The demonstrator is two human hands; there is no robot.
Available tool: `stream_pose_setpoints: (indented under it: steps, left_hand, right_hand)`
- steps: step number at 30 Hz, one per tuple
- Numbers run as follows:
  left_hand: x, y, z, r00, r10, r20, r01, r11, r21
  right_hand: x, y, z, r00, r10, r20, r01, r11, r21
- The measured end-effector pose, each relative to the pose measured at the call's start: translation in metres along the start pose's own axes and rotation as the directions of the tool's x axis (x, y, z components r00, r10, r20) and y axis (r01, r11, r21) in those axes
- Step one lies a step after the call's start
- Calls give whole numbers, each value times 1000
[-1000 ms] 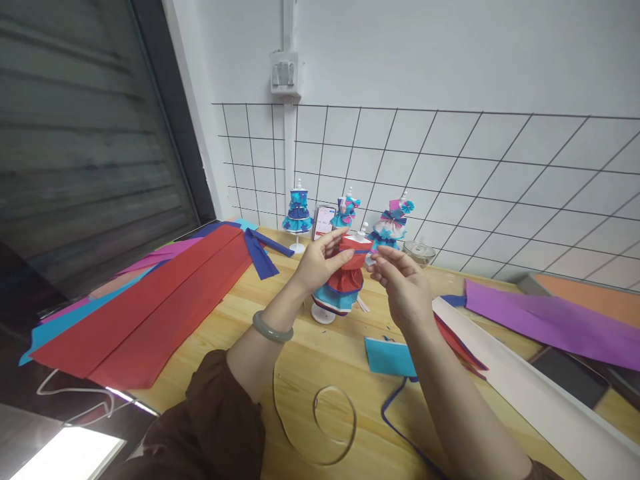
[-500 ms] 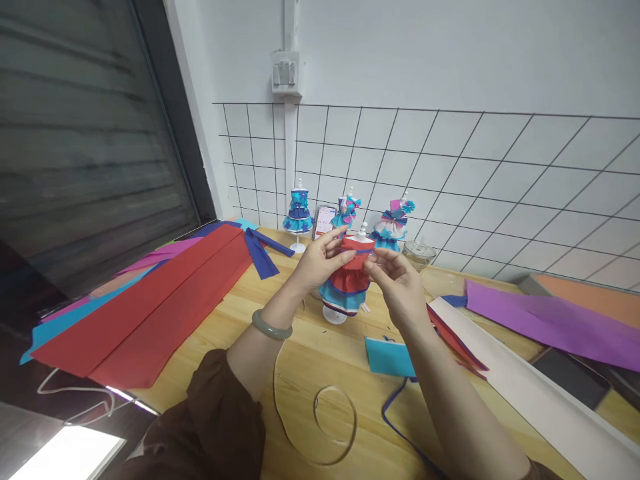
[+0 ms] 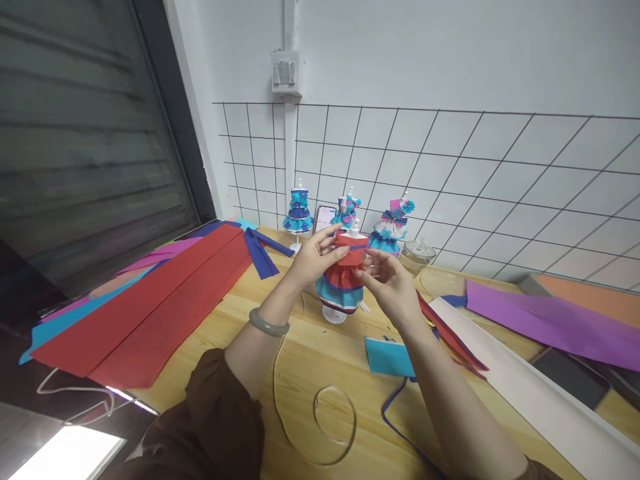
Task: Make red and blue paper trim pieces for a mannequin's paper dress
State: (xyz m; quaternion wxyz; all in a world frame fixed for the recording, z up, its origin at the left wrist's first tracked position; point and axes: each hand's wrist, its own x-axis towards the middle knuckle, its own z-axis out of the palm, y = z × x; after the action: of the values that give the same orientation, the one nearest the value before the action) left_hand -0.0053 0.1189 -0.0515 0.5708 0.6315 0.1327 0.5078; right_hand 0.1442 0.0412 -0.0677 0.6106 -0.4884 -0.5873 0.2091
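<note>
Head view, fingers point(image 3: 340, 254) half-curled, holding red dress point(image 3: 344, 275)

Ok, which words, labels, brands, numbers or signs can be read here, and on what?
None can be read with certainty.
Phone behind the hands: a row of dark characters on the lit screen, too small and blurred to read.
Red dress: no lettering shows.
Wall switch box: no readable marking.

From the head, we look forward and down, close over the desk point(image 3: 310, 363), toward the wall point(image 3: 425, 60) at twelve o'clock.
</note>
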Motion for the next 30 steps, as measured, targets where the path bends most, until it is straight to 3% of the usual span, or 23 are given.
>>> stream_pose_setpoints:
  steps: [6,11,18,23,26,30]
  left_hand:
    - [0,0,-1,1000,0,-4,0,1000,6]
    - [1,0,-2,1000,-2,-6,2,1000,23]
    - [0,-1,-3,1000,-3,28,2,999,42]
    - [0,-2,-3,998,29,61,-33,997,68]
    - [-1,-2,-3,995,40,88,-43,998,42]
    - [0,-2,-4,996,39,82,-44,998,54]
  right_hand:
    - [-1,4,-1,987,-161,-20,153,963,-223]
    - [-1,4,-2,966,-257,28,251,908,-335]
    - [-5,-6,-4,938,-346,-24,312,871,-379]
    - [-5,-11,-1,893,-441,88,436,803,-406]
    - [-5,-11,0,892,-433,127,444,795,-413]
    - [-6,-13,-2,898,-436,62,419,806,-418]
